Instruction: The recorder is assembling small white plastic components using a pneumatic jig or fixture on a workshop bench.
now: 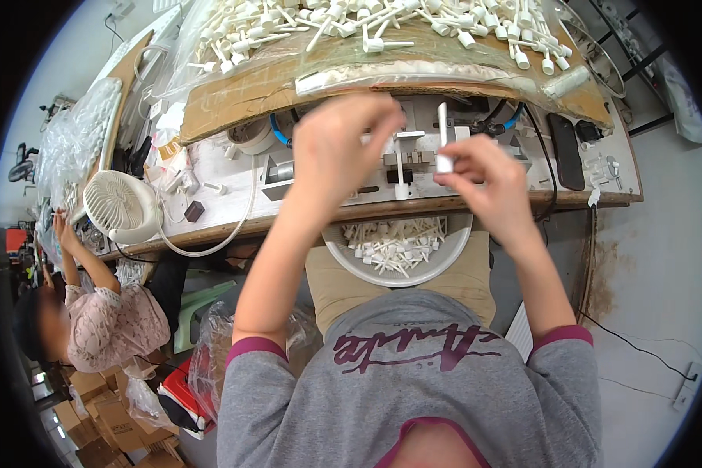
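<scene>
My right hand (491,175) pinches a white plastic part (443,132) with a long stem and a small cup-like end. Its stem points up, away from me. Blurred by motion, my left hand (331,152) is over the bench to the left of a small metal fixture (417,157); its fingers are bent, but whether they hold anything cannot be made out. Another white stemmed part (401,179) sits in the fixture, between my hands. On my lap rests a pale round basin (437,274) with many similar white parts in it.
A large heap of white parts (374,43) lies on a cardboard sheet (218,105) above the bench's back. At left stand a white fan (121,207) and a dark small block (194,210). A black flat device (565,152) lies right. A co-worker (117,324) sits at left.
</scene>
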`<state>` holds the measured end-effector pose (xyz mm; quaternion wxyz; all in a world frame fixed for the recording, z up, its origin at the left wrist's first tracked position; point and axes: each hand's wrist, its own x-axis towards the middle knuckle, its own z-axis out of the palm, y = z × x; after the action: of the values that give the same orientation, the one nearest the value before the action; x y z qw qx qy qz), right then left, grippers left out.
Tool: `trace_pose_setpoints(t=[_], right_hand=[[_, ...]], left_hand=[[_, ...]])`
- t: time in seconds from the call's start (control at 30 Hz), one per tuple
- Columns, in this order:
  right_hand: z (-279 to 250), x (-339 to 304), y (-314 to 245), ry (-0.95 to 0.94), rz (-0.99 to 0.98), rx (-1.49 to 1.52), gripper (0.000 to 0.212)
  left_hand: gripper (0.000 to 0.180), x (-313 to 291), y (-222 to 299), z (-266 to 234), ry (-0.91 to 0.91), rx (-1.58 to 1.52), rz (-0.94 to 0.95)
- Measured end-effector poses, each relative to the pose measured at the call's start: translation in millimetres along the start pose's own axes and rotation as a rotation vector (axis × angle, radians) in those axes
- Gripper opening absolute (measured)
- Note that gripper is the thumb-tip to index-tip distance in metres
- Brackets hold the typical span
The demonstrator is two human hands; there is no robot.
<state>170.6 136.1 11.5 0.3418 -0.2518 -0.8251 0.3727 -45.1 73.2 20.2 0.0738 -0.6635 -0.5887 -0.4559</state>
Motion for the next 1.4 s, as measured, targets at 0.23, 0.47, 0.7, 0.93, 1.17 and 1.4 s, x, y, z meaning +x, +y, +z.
trace_pose_setpoints(t=[0.23,0.47,0.7,0.93,1.17,1.4], right_hand=[[41.8,-33.5,23.6,-0.107,-0.306,-0.508,0.023],[63.0,-17.6,11.5,-0.142,-0.418,-0.790,0.017],[64.1,-9.0,6.5,-0.221,-0.368,-0.814,0.017],[-12.9,-15.9,-7.1,-0.056,0.221,0.524,0.039],[-68.9,-55.6,-6.6,0.265,0.402,0.656,0.012],[-263.3,-111.4,132.8,0.955,0.487,-0.459,0.016]], left_hand=[[0.023,76.8,-39.4,19.8,-0.001,0.312,0.064],[0.025,77.7,-40.5,26.6,-0.093,0.262,-0.061],[0.021,57.2,19.2,0.9,0.081,-0.274,-0.146],[0.018,4.3,58.6,-10.7,-0.120,-0.334,-0.048],[0.047,-19.7,88.1,49.9,-0.196,-0.464,0.043],[0.068,-31.1,88.5,42.8,-0.311,-0.278,0.082]])
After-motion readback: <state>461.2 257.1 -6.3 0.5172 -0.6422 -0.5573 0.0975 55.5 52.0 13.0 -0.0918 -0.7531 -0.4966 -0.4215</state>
